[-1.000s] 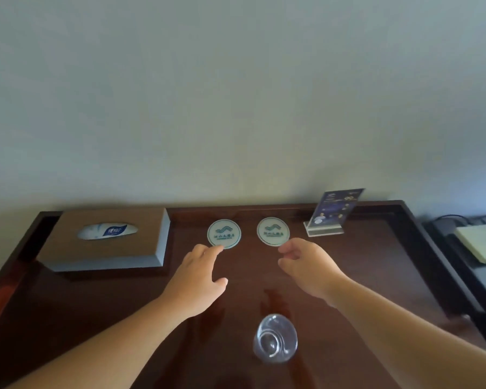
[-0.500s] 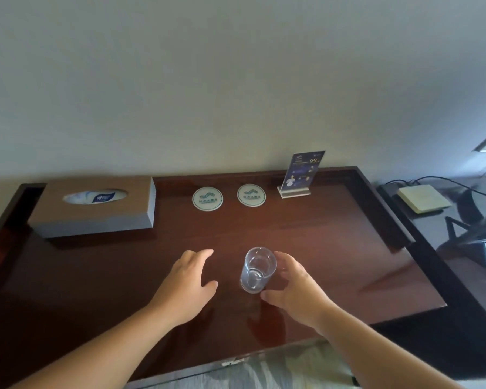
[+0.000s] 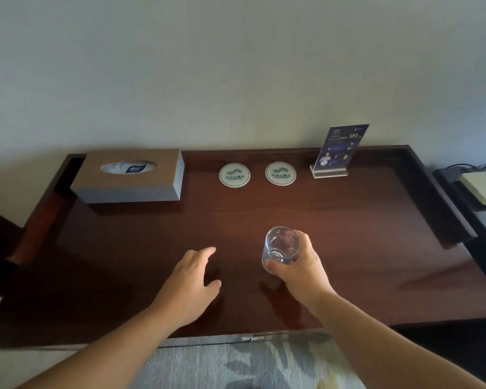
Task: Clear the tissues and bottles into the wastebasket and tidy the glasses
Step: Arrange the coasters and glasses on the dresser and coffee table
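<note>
The right hand (image 3: 300, 272) has its fingers and thumb curled round a clear round drinking glass (image 3: 281, 245) above the glossy dark wooden desk (image 3: 348, 234). The left hand (image 3: 192, 279) hovers beside it, fingers relaxed, holding nothing. Behind lie two round coasters (image 3: 234, 175), a rectangular tissue box (image 3: 129, 176) and an upright card stand (image 3: 337, 150).

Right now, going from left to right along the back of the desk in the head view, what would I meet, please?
Tissue box → left coaster → right coaster → sign.

Glossy wood desk (image 3: 348, 237), clear glass (image 3: 281, 245)
</note>
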The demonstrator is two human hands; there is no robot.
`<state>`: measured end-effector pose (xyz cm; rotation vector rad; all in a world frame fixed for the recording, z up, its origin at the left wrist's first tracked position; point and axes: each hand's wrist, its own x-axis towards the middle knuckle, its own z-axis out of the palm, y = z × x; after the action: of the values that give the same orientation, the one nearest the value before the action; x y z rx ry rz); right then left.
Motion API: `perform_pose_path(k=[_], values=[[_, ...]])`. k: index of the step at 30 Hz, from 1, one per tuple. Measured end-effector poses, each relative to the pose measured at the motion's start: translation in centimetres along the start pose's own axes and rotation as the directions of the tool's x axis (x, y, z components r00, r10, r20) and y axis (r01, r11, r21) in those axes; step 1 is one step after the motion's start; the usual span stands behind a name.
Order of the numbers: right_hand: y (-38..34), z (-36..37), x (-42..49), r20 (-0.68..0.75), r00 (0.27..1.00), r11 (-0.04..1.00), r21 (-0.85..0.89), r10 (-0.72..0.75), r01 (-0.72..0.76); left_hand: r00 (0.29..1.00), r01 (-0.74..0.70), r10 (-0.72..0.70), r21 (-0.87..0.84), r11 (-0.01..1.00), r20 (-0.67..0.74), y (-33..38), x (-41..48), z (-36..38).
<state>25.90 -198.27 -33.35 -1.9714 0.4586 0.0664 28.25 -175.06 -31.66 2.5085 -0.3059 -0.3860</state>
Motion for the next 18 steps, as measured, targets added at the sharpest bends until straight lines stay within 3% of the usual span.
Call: perform_pose_path(k=[18], values=[[-7.6, -6.9, 8.1, 0.01, 0.992, 0.99, -0.059, -0.125, 0.126, 0.99, -0.017, 0.013, -0.027, 1.0, -0.138, 5.8, 2.7, -2.4]])
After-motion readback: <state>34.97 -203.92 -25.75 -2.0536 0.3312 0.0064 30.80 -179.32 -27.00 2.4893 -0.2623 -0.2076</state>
